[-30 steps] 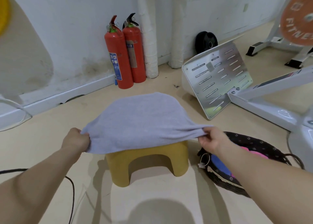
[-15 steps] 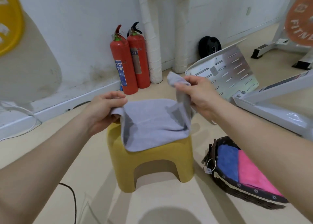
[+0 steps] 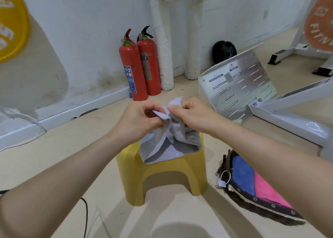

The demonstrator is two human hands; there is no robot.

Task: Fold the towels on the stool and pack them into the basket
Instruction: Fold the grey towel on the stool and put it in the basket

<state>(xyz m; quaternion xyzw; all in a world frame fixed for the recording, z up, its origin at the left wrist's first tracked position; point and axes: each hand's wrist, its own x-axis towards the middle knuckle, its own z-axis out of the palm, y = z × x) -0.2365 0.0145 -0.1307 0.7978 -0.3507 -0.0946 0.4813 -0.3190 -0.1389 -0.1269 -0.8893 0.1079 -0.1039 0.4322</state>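
A grey towel (image 3: pixel 167 146) hangs folded over the yellow plastic stool (image 3: pixel 162 174), its lower fold resting on the seat. My left hand (image 3: pixel 138 119) pinches one upper corner and my right hand (image 3: pixel 191 115) pinches the other; the two corners meet just above the stool's back edge. On the floor to the stool's right lies the dark wicker basket (image 3: pixel 241 198), with a folded blue towel (image 3: pixel 241 176) and a folded pink towel (image 3: pixel 268 191) inside. My right forearm hides part of the basket.
Two red fire extinguishers (image 3: pixel 138 66) stand against the white wall behind the stool. A slotted metal footplate (image 3: pixel 237 83) and a white machine frame (image 3: pixel 292 111) lie to the right. A black cable (image 3: pixel 86 218) runs on the floor at the lower left.
My hands have come together from wide apart, bringing the towel's two held corners to meet. The towel went from spread flat over the stool to doubled and bunched on it.
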